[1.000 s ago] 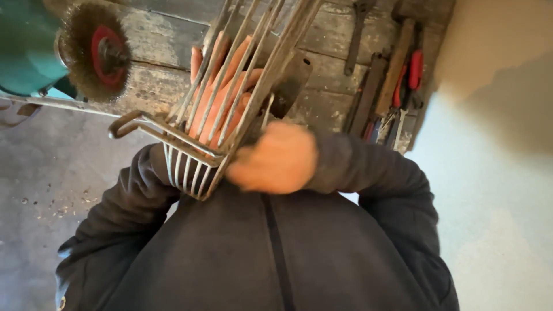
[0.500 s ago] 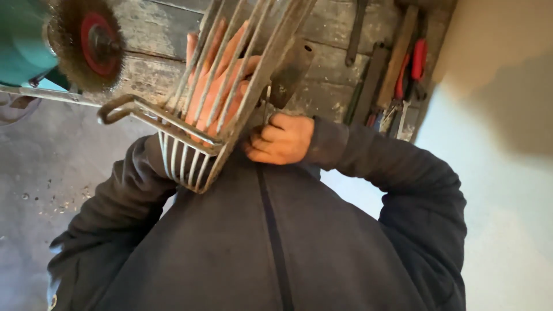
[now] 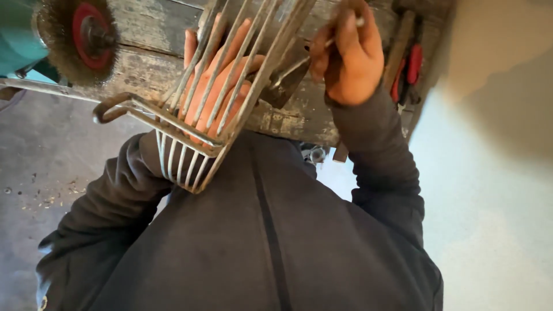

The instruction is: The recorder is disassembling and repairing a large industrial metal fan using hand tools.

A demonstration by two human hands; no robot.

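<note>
Fingers of the left hand (image 3: 216, 86) lay spread flat behind the wire grille (image 3: 224, 92), propping it against the wooden tabletop (image 3: 150, 40); right hand (image 3: 348, 55) was clamped on a thin metal rod (image 3: 340, 35) beside the wire wheel (image 3: 78, 34)

A single head-worn view is given, aimed steeply down the wearer's own dark-jacketed chest (image 3: 259, 242) at close range; a wooden workbench (image 3: 144, 63) is framed along the top edge, grey floor (image 3: 40, 167) at left, no second view being shared
</note>
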